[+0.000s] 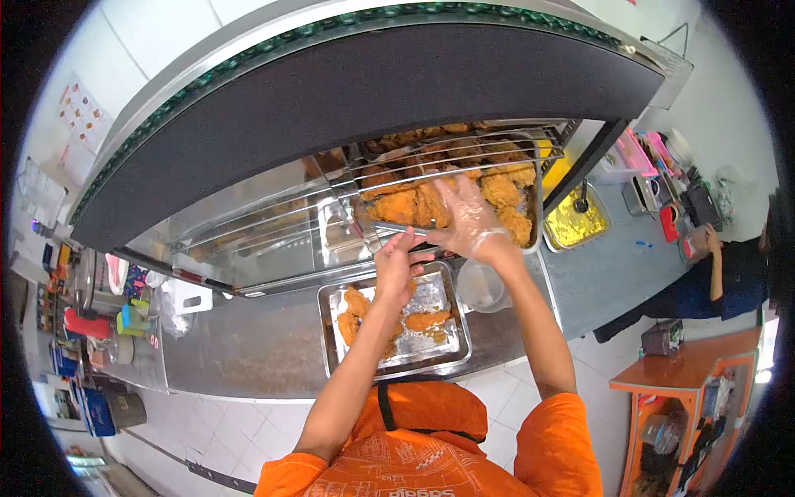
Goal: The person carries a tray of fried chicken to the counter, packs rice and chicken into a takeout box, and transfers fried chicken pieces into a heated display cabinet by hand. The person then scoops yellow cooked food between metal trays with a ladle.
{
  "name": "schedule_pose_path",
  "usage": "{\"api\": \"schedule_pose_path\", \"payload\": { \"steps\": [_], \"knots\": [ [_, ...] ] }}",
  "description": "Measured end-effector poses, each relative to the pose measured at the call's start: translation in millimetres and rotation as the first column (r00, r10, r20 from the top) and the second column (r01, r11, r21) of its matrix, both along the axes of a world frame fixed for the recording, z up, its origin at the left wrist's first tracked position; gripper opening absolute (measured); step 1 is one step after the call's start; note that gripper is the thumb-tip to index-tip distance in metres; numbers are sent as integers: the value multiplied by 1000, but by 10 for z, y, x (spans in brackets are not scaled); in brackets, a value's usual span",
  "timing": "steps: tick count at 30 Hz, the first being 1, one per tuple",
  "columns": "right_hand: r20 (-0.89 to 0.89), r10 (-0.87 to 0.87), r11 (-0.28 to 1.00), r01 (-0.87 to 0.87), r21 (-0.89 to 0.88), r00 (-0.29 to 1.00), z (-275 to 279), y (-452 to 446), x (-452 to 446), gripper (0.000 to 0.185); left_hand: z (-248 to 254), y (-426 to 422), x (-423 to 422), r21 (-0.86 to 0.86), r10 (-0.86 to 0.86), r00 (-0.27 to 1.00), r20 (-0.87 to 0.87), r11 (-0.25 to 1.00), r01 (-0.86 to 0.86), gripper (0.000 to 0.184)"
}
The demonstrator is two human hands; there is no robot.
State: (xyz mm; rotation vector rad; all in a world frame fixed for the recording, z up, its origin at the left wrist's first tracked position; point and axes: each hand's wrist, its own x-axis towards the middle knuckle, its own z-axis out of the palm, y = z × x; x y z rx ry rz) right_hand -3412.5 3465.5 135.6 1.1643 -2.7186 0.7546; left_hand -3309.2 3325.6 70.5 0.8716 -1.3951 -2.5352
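Note:
My right hand, in a clear plastic glove, reaches under a wire rack into the display cabinet. Its thumb and fingers lie around a piece of fried chicken in a full metal tray. My bare left hand is at the cabinet's front opening, its fingers closed at the silver front edge of that tray; part of the grip is hidden. Below, on the counter, a second metal tray holds several fried pieces and crumbs, partly covered by my left forearm.
The wire rack and dark cabinet hood hang close above my hands. A clear plastic tub stands beside the lower tray. At right are a shiny yellow-lined tray, containers, and another person's arm. An orange table stands lower right.

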Motion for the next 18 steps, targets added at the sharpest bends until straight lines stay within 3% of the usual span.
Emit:
{"api": "schedule_pose_path", "payload": {
  "steps": [4, 7, 8, 11, 12, 15, 18],
  "knots": [
    [175, 93, 996, -89, -27, 980, 147, 125, -184, 84, 22, -43, 13, -5, -27, 999, 18, 1000, 27, 32],
    [152, 96, 995, -101, 25, 984, 185, 171, -255, 74, 55, -62, 28, -28, -14, 1000, 23, 999, 15, 34],
    [29, 104, 994, -104, -26, 994, -104, 184, -388, 69, 19, -72, 40, -35, -4, 1000, 7, 999, 4, 34],
    [39, 70, 962, -57, -266, 997, -147, 114, -365, 66, 18, -85, 73, -53, -21, 999, -24, 998, 20, 33],
    [159, -17, 968, 57, -246, 987, -174, 64, -360, 65, 11, -85, 77, -53, -24, 999, -27, 998, 22, 32],
    [244, -6, 852, 133, -507, 970, -314, -135, -336, 59, -8, -103, 59, -63, -19, 999, -32, 998, 17, 30],
    [400, -8, 843, 221, -490, 917, -271, -377, -353, 47, -19, -104, 59, -90, -8, 999, -35, 996, 5, 29]
  ]
}}
